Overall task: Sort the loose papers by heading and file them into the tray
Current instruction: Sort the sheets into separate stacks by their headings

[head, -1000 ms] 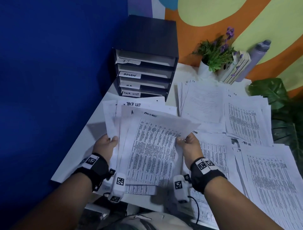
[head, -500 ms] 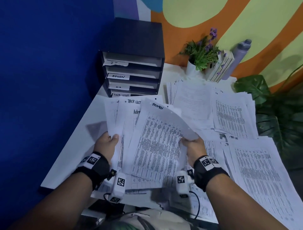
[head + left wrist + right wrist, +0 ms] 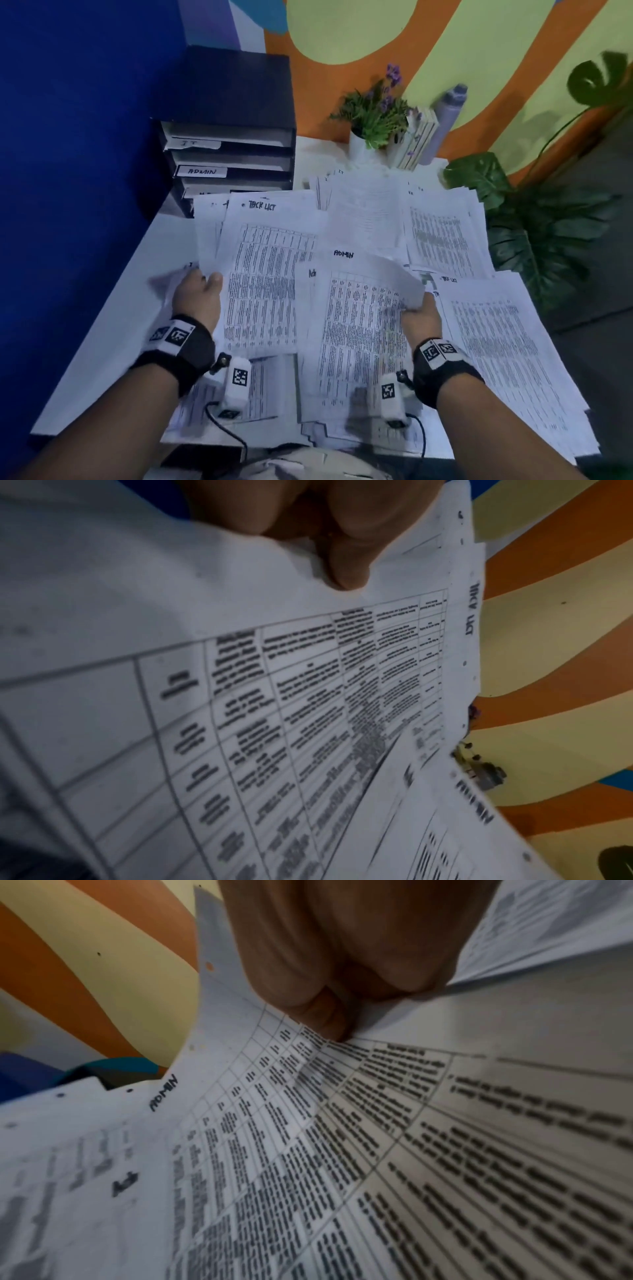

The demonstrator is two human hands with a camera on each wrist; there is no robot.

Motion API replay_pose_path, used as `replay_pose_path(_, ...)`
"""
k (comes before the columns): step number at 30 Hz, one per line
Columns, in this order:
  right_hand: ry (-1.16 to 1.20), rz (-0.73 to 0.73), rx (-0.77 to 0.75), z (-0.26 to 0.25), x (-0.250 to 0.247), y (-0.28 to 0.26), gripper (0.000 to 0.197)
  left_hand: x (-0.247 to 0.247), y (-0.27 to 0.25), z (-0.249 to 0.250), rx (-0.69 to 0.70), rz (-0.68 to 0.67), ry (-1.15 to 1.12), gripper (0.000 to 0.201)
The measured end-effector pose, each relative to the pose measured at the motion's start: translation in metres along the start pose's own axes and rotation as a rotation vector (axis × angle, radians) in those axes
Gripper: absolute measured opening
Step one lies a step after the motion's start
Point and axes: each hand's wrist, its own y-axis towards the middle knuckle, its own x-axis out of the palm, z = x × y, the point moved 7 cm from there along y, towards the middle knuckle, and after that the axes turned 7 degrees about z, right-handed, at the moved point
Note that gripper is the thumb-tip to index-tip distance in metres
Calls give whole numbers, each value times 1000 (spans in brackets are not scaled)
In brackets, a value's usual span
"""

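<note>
My left hand (image 3: 202,294) grips the left edge of a fanned bundle of printed sheets, its top page headed TASK LIST (image 3: 260,260). In the left wrist view the thumb (image 3: 346,561) presses down on that bundle (image 3: 240,696). My right hand (image 3: 419,313) pinches the right edge of a sheet headed ADMIN (image 3: 356,325), whose corner curls up; the right wrist view shows the fingers (image 3: 325,1001) closed on that ADMIN sheet (image 3: 274,1137). The dark filing tray (image 3: 233,147) stands at the back left, with slots labelled IT and ADMIN; its lower labels are hidden by the papers.
More printed sheets (image 3: 496,342) cover the white table (image 3: 113,325) to the right and behind. A potted plant (image 3: 373,116), some books and a grey bottle (image 3: 445,120) stand at the back by the wall. Large green leaves (image 3: 534,219) hang at the right edge.
The right hand has drawn the ADMIN sheet to the right, off the bundle, uncovering the TASK LIST page in the left hand. The head view has shifted left.
</note>
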Motion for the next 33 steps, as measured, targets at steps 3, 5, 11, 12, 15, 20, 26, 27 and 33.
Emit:
replay_pose_path(3, -86, 28, 27, 2, -14, 8, 52, -11, 1, 37, 110, 86, -26, 21)
replay_pose_path(5, -162, 70, 33, -4, -18, 11, 75, -17, -4, 65, 201, 143, -42, 23)
replay_pose_path(11, 160, -372, -198, -63, 19, -21, 67, -2, -9, 91, 215, 166, -252, 26)
replay_pose_path(12, 291, -489, -142, -70, 28, -30, 63, 8, -8, 88, 202, 128, -271, 26)
replay_pose_path(15, 453, -564, -74, -93, 28, -39, 54, 43, -16, 78, 114, -74, -334, 21)
replay_pose_path(20, 170, -328, -113, -89, -5, 0, 48, 111, -57, 62, -37, -497, -312, 27)
replay_pose_path(26, -217, 49, -16, -12, -84, 75, 25, 163, -99, 47, 232, -760, 239, 60)
replay_pose_path(27, -276, 92, 13, 3, -101, 83, 21, 169, -103, 42, 293, -773, 344, 64)
replay_pose_path(33, -498, 218, 183, 86, -180, 109, 16, 189, -128, 21, 475, -848, 848, 64)
